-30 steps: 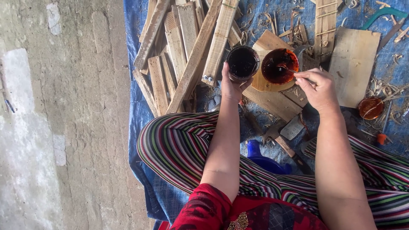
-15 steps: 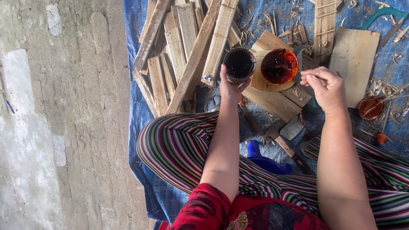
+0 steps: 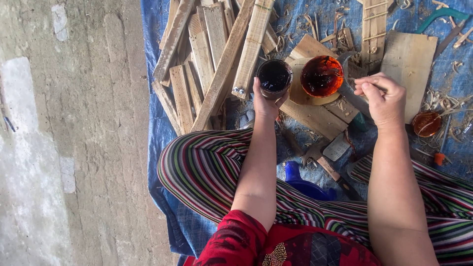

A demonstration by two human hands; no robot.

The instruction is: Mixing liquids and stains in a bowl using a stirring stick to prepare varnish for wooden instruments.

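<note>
Head view shows us seated cross-legged in striped trousers (image 3: 207, 172) on a blue tarp (image 3: 157, 123) spread over a concrete floor (image 3: 74, 148). Our left hand (image 3: 266, 101) is wrapped around a small cup (image 3: 274, 77) full of a very dark liquid, holding it upright just above the tarp. Right beside it, a round bowl (image 3: 321, 76) of glossy red-brown liquid sits on a pale wooden board (image 3: 308, 51). Our right hand (image 3: 382, 98) is curled nearly closed just right of that bowl, pinching a thin stick (image 3: 375, 86) between thumb and fingers; we cannot tell what its far end looks like. A pile of rough wooden slats (image 3: 212, 54) lies to the left of the cup, and a flat plank (image 3: 409, 64) lies beyond the right hand, with wood shavings (image 3: 441, 101) scattered around. A small round lid (image 3: 426, 123) with red-brown residue rests near the right wrist. Between our knees lie a blue plastic bottle (image 3: 305, 184) and a hammer (image 3: 330, 167).
</note>
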